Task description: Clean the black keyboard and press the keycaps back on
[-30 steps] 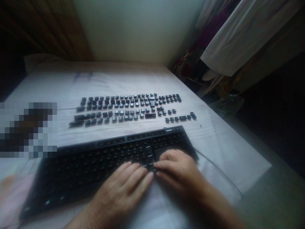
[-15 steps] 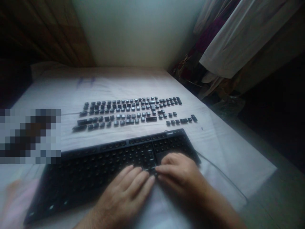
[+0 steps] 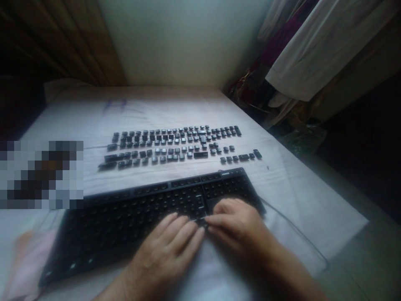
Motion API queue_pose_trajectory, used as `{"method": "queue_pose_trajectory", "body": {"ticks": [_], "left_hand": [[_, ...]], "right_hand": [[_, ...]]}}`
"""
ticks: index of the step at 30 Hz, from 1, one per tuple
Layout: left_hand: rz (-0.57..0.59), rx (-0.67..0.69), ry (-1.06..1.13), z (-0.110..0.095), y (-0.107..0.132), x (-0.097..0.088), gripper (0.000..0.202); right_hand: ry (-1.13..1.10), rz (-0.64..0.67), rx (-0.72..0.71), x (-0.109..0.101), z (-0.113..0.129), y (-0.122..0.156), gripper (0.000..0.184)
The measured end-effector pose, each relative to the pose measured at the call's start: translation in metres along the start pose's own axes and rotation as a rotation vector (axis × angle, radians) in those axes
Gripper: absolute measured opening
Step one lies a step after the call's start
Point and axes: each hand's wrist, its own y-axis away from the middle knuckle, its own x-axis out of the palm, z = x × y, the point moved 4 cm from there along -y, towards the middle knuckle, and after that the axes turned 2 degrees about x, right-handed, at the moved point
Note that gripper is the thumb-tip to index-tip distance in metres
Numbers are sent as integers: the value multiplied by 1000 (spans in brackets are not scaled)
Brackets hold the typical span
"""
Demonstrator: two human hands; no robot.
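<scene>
A black keyboard [image 3: 125,221] without most of its keycaps lies at a slant in front of me. My left hand [image 3: 175,240] rests on its front edge, fingers stretched out flat. My right hand [image 3: 236,225] is beside it at the keyboard's right part, thumb and forefinger pinched together near a thin bright wire [image 3: 198,220]. What lies between those fingertips, if anything, is too small and blurred to make out. Just behind, a bent metal wire [image 3: 199,201] shows on the keyboard.
Rows of loose black keycaps [image 3: 171,156] lie beyond the keyboard on a white cloth [image 3: 163,108]. A cable [image 3: 291,221] runs off to the right. A blurred-out object [image 3: 40,175] is at the left, and clothes [image 3: 300,58] hang at the upper right.
The view has shifted slightly, so the keyboard and keycaps appear a little up and to the right. Both hands keep nearly the same pose on the keyboard.
</scene>
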Motion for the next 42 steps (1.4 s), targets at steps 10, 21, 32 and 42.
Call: {"method": "queue_pose_trajectory", "body": {"ticks": [10,21,32,42], "left_hand": [[-15,6,-5,0,1,2,35],[-10,9,-8,0,3,4,33],[-1,3,-9,0,1,5,36],[-14,13,1,-1,-1,4,37]], "right_hand": [[-53,-29,14,1,-1,2,12],[-82,-127,-45,-3,0,4,18],[-30,-78,-84,-1,5,7,19],[7,-72,-116,0,7,6,18]]}}
